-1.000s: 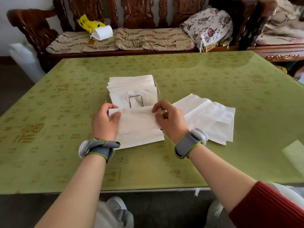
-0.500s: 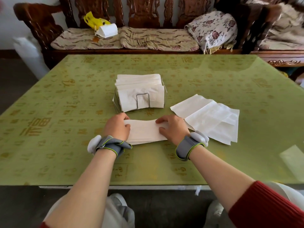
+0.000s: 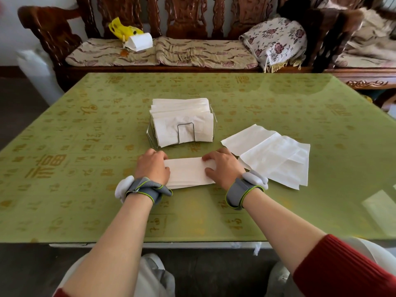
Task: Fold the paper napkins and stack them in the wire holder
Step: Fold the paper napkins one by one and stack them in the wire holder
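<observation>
A white paper napkin (image 3: 186, 172), folded into a narrow strip, lies flat on the green table (image 3: 85, 189) in front of me. My left hand (image 3: 152, 168) presses on its left end and my right hand (image 3: 222, 167) presses on its right end, fingers resting on the paper. Just beyond stands the wire holder (image 3: 186, 124), filled with several folded napkins (image 3: 182, 112). To the right lies a loose pile of unfolded napkins (image 3: 272, 154), flat on the table beside my right hand.
A carved wooden bench (image 3: 186, 18) with cushions runs along the table's far edge. On it lie a yellow bag (image 3: 123, 28), a white pack (image 3: 140, 41) and a flowered pillow (image 3: 276, 41). The table's near edge is close to my knees.
A second ago both hands held the napkin's upper edge raised while folding it over. The napkin now lies flat as a narrow strip, and both hands press its ends down.
</observation>
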Demonstrator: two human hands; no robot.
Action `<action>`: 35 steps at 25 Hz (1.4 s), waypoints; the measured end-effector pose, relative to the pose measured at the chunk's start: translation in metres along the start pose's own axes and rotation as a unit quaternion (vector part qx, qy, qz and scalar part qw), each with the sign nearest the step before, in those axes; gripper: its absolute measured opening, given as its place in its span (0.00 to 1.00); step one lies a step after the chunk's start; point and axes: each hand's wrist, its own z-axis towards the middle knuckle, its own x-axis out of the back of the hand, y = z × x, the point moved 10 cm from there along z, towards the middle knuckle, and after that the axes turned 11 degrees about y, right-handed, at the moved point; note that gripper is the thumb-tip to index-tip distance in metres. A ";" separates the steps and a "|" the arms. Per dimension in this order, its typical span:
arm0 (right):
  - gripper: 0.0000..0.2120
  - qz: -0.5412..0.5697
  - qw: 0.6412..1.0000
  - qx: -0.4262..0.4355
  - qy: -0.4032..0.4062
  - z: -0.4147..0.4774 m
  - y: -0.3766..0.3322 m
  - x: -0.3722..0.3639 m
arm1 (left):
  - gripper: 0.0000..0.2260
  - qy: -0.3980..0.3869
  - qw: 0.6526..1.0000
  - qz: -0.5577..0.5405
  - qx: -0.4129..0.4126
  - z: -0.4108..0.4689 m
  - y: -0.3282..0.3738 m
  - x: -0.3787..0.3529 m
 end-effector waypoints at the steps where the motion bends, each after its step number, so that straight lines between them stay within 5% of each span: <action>1: 0.18 -0.003 1.000 0.004 -0.001 0.000 -0.001 0.000 | 0.14 -0.009 1.000 0.002 0.003 0.000 0.000 -0.002; 5: 0.22 -0.003 1.000 -0.002 0.016 -0.003 -0.002 0.001 | 0.10 0.007 0.997 -0.064 0.036 0.000 -0.001 0.006; 12: 0.32 -0.083 0.996 -0.028 0.005 -0.006 0.000 -0.002 | 0.01 0.002 1.000 -0.028 0.004 -0.003 0.004 0.011; 17: 0.36 -0.072 0.996 -0.048 -0.036 0.002 -0.002 -0.007 | 0.13 -0.067 0.997 0.035 -0.016 -0.003 0.004 -0.001; 21: 0.39 -0.022 0.994 -0.104 -0.028 0.004 0.008 0.000 | 0.12 -0.104 0.993 0.059 -0.008 -0.006 0.000 -0.008; 24: 0.42 0.007 0.994 -0.110 -0.018 0.006 0.007 0.003 | 0.10 -0.028 0.998 -0.058 -0.011 -0.003 0.009 0.009; 26: 0.39 0.137 0.980 -0.147 0.007 0.009 0.010 0.006 | 0.09 0.045 0.983 -0.180 -0.015 -0.002 0.018 0.029; 30: 0.35 0.326 0.918 -0.173 0.145 0.006 0.016 0.022 | 0.22 0.054 0.884 -0.420 0.197 -0.013 -0.006 0.016; 32: 0.35 0.372 0.899 -0.136 0.186 0.004 0.008 0.032 | 0.20 0.053 0.848 -0.473 0.232 -0.015 -0.007 0.010; 35: 0.33 0.400 0.889 -0.118 0.190 0.006 0.007 0.032 | 0.15 0.078 0.859 -0.470 0.188 -0.009 -0.001 0.023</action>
